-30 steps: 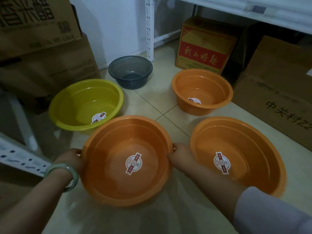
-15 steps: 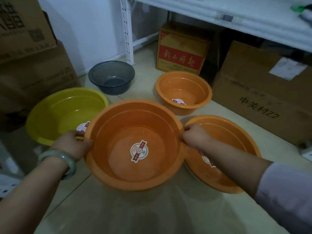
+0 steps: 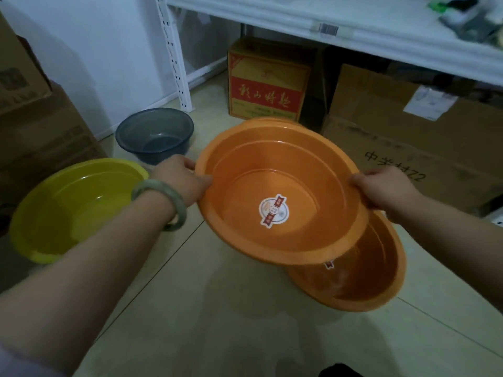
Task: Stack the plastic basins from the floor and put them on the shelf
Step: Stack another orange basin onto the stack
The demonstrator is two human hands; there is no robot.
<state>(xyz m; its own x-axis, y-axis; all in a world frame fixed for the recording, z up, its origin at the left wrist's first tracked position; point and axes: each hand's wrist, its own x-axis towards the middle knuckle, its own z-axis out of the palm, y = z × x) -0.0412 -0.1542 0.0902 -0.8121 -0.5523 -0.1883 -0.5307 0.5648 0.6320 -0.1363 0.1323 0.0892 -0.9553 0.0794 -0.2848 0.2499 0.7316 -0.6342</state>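
I hold a large orange basin in the air, tilted, by its rim. My left hand grips the left rim and my right hand grips the right rim. Under its right side a second large orange basin rests on the floor, partly covered. A sliver of a smaller orange basin shows behind the lifted one. A yellow basin lies on the floor at the left, and a dark grey basin stands behind it. The white shelf runs across the top right.
Cardboard boxes stand under the shelf: a red-and-yellow one and big brown ones at the right. More brown boxes are stacked at the left. A white shelf post stands by the wall. Tiled floor lies in front.
Both hands have lifted the orange basin off the floor and carried it right, so it now hangs over the second large orange basin and hides most of the smaller one.
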